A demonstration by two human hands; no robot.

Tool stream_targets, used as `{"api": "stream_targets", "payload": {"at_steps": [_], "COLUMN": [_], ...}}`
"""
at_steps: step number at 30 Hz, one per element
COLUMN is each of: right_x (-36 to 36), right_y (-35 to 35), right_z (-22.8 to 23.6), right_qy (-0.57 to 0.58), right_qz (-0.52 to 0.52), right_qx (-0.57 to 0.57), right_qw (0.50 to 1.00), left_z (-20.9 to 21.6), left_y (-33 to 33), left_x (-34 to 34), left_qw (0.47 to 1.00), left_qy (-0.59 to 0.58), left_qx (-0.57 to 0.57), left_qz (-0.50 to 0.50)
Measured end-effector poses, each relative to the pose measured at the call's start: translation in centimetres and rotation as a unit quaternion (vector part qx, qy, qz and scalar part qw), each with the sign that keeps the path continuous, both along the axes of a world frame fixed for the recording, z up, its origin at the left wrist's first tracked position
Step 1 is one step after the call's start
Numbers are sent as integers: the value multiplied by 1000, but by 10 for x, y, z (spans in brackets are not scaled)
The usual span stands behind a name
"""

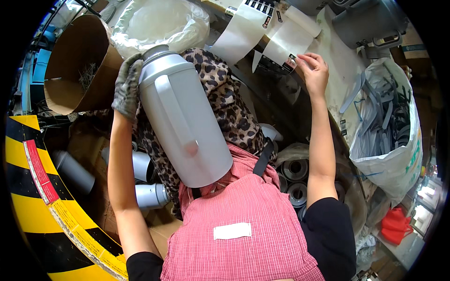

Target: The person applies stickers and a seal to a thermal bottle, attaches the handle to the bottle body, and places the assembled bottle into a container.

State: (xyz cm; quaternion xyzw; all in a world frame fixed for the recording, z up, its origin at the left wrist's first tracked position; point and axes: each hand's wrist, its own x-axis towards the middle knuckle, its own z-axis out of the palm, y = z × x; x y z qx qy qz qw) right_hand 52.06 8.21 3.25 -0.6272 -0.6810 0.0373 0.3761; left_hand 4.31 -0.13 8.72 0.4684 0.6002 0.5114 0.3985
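Note:
A large grey plastic jug with a long side handle lies across my lap, its neck end pointing away from me. My left hand, in a grey knitted glove, grips it by the left side near the neck. Out to the right, my bare right hand has thumb and forefinger pinched at a small dark-and-orange label, at the near edge of a white label sheet. Whether the label is loose from its backing cannot be made out.
A cardboard drum and a white plastic-lined container stand at far left. Grey plastic handles fill a white sack on the right. Another grey jug is at far right. A yellow-black striped edge curves along the left.

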Motion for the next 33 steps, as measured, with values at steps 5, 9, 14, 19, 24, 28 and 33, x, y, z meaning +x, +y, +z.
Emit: {"api": "stream_targets", "payload": {"at_steps": [5, 9, 14, 19, 24, 28, 33], "right_x": [-5, -14, -19, -21, -19, -22, -22], "right_y": [-10, -20, -22, -25, -17, -16, -20], "right_z": [-5, -6, -7, -6, -8, -11, -15], "right_qy": [-12, -79, -98, -83, -23, -60, -103], "right_qz": [-4, 18, -23, -36, -30, -67, -64], "right_qx": [38, 85, 99, 67, 15, 32, 48], "right_qw": [999, 993, 990, 994, 999, 995, 991], "left_z": [-27, -40, -53, -68, -82, -85, -95], "left_y": [-55, -95, -137, -168, -176, -180, -187], "left_x": [-4, 5, 10, 19, 20, 22, 18], "left_qw": [995, 987, 978, 973, 966, 968, 967], "left_qy": [-31, -43, -62, -53, -80, -19, -33], "left_qx": [67, 134, 109, 85, 85, 102, 103], "left_qz": [65, 75, 170, 208, 231, 227, 230]}}
